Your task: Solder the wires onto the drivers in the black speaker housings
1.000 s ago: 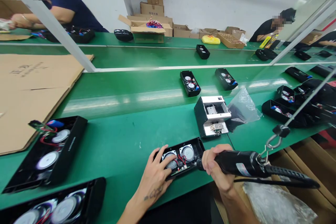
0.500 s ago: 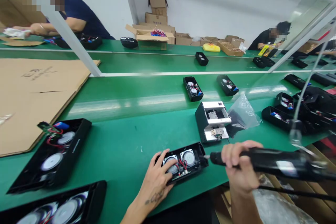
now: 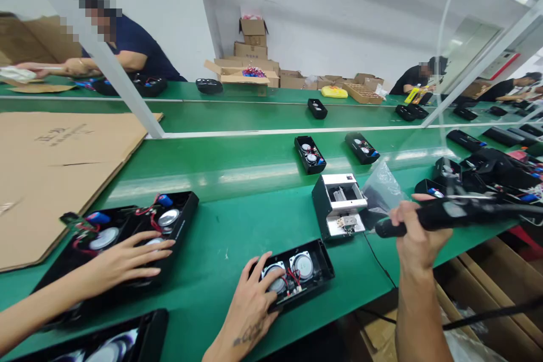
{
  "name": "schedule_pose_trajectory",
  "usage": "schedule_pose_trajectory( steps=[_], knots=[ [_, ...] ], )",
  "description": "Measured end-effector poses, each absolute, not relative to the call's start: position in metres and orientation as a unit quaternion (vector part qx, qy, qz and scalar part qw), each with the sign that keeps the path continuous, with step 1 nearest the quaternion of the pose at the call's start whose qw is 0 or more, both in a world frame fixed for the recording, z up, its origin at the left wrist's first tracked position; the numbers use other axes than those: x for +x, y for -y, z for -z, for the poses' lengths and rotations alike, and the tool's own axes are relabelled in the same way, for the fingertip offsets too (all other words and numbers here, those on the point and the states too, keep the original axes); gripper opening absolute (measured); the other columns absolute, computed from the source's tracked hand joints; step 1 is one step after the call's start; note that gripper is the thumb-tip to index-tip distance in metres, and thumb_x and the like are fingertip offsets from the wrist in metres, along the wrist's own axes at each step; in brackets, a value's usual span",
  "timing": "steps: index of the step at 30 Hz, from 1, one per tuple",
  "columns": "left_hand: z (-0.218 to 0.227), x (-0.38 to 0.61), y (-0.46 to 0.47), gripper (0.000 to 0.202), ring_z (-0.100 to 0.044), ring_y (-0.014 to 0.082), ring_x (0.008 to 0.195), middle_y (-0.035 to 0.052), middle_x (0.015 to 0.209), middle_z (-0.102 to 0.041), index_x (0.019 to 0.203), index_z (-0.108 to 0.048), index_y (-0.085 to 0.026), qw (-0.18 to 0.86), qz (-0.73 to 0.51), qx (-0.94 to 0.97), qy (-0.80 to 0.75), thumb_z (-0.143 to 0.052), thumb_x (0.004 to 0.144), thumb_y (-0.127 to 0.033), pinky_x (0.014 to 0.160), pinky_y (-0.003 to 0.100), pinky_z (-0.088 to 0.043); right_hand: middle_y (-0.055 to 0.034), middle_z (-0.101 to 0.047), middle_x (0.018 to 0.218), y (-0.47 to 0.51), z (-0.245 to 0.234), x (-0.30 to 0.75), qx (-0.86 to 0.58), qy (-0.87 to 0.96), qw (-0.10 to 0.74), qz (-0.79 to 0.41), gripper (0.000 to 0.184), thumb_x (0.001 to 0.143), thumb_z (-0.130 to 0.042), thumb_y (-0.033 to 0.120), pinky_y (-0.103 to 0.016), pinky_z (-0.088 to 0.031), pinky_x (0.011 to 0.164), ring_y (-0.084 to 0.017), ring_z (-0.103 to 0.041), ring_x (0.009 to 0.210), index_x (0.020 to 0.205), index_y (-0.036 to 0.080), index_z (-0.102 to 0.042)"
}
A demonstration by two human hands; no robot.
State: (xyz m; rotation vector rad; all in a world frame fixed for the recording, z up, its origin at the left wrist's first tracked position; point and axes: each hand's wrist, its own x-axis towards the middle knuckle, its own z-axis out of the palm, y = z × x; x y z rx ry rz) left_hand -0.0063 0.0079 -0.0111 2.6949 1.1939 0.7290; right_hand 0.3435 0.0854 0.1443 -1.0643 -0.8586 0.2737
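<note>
My left hand [image 3: 250, 300] grips the left end of an open black speaker housing [image 3: 311, 291] lying on the green bench, its fingers reaching over one round driver. Two drivers, red wires and a small board show inside that housing. In my right hand [image 3: 418, 237] is a black electric screwdriver [image 3: 462, 212], raised to the right and clear of the housing. The screwdriver's tip points left, near a clear plastic bag [image 3: 382, 186]. Just behind the housing stands a small black and silver machine [image 3: 339, 206].
From the left, a co-worker's hand [image 3: 131, 257] rests on another open speaker housing [image 3: 186, 220]. One more housing [image 3: 159, 328] lies at front left. A cardboard sheet [image 3: 63, 164] covers the left bench. Several housings crowd the right side; open cartons [image 3: 487, 277] sit below the bench edge.
My right hand has lifted the screwdriver up and right, off the housing's right end. A co-worker's arm has come in at left with another housing under its hand. The view has shifted slightly.
</note>
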Motion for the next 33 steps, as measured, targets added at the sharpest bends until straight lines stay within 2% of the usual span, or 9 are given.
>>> schedule_pose_trajectory(
  steps=[4, 6, 9, 11, 16, 22, 29, 33],
  knots=[
    [0.012, -0.007, -0.01, 0.036, -0.041, 0.0381, 0.148, -0.0047, 0.132, -0.074, 0.073, -0.071, -0.026, 0.059, -0.251, 0.886, -0.386, -0.097, 0.069, -0.049, 0.126, 0.052, -0.015, 0.0048, -0.067, 0.069, -0.065, -0.097, 0.346, -0.602, 0.443, 0.623, -0.23, 0.048, 0.075, -0.093, 0.038, -0.033, -0.053, 0.063, -0.016, -0.061, 0.059, 0.112, 0.019, -0.068],
    [0.011, -0.007, -0.011, 0.036, -0.042, 0.0375, 0.148, -0.0052, 0.131, -0.074, 0.073, -0.071, -0.026, 0.064, -0.255, 0.885, -0.383, -0.097, 0.07, -0.05, 0.126, 0.051, -0.016, 0.0044, -0.067, 0.069, -0.063, -0.068, 0.345, -0.601, 0.439, 0.613, -0.265, 0.047, 0.075, -0.093, 0.04, -0.032, -0.053, 0.061, -0.016, -0.062, 0.058, 0.108, 0.019, -0.067],
    [0.01, -0.007, -0.01, 0.036, -0.042, 0.0376, 0.147, -0.0049, 0.132, -0.074, 0.073, -0.072, -0.026, 0.069, -0.251, 0.883, -0.39, -0.097, 0.07, -0.051, 0.124, 0.051, -0.019, 0.0084, -0.059, 0.058, -0.067, -0.044, 0.342, -0.574, 0.416, 0.646, -0.284, 0.045, 0.078, -0.091, 0.046, -0.03, -0.047, 0.05, -0.014, -0.055, 0.045, 0.1, 0.021, -0.061],
    [0.009, -0.007, -0.01, 0.035, -0.042, 0.038, 0.148, -0.0042, 0.132, -0.074, 0.074, -0.072, -0.026, 0.071, -0.25, 0.882, -0.392, -0.098, 0.069, -0.05, 0.123, 0.052, -0.02, 0.0105, -0.056, 0.054, -0.072, -0.045, 0.341, -0.563, 0.408, 0.662, -0.28, 0.043, 0.081, -0.088, 0.047, -0.029, -0.044, 0.048, -0.013, -0.051, 0.041, 0.1, 0.023, -0.057],
    [0.009, -0.007, -0.011, 0.035, -0.04, 0.0367, 0.149, -0.0061, 0.133, -0.074, 0.074, -0.071, -0.026, 0.078, -0.262, 0.881, -0.386, -0.099, 0.068, -0.046, 0.124, 0.051, -0.021, 0.0123, -0.057, 0.057, -0.091, -0.083, 0.333, -0.502, 0.409, 0.731, -0.214, 0.041, 0.087, -0.085, 0.042, -0.03, -0.048, 0.055, -0.013, -0.052, 0.044, 0.109, 0.025, -0.055],
    [0.005, -0.006, -0.01, 0.034, -0.042, 0.0357, 0.149, -0.0055, 0.132, -0.075, 0.072, -0.072, -0.026, 0.081, -0.256, 0.88, -0.391, -0.099, 0.07, -0.047, 0.125, 0.05, -0.021, 0.0098, -0.06, 0.053, -0.116, -0.099, 0.319, -0.543, 0.464, 0.678, -0.176, 0.034, 0.087, -0.082, 0.043, -0.037, -0.054, 0.065, -0.014, -0.055, 0.046, 0.1, 0.022, -0.058],
    [0.004, -0.005, -0.008, 0.03, -0.044, 0.0387, 0.149, -0.004, 0.132, -0.075, 0.075, -0.073, -0.026, 0.092, -0.25, 0.877, -0.4, -0.099, 0.069, -0.041, 0.123, 0.054, -0.025, 0.0083, -0.06, 0.061, -0.085, -0.098, 0.309, -0.564, 0.475, 0.593, -0.323, 0.041, 0.081, -0.089, 0.04, -0.028, -0.046, 0.047, -0.012, -0.053, 0.046, 0.107, 0.019, -0.065],
    [0.0, 0.003, -0.007, 0.026, -0.043, 0.0403, 0.15, -0.0017, 0.133, -0.074, 0.08, -0.077, -0.026, 0.109, -0.223, 0.875, -0.415, -0.098, 0.071, -0.039, 0.123, 0.058, -0.027, 0.0111, -0.058, 0.061, -0.047, -0.103, 0.288, -0.462, 0.472, 0.64, -0.393, 0.037, 0.091, -0.083, 0.029, -0.025, -0.044, 0.045, -0.01, -0.051, 0.042, 0.12, 0.026, -0.061]
  ],
)
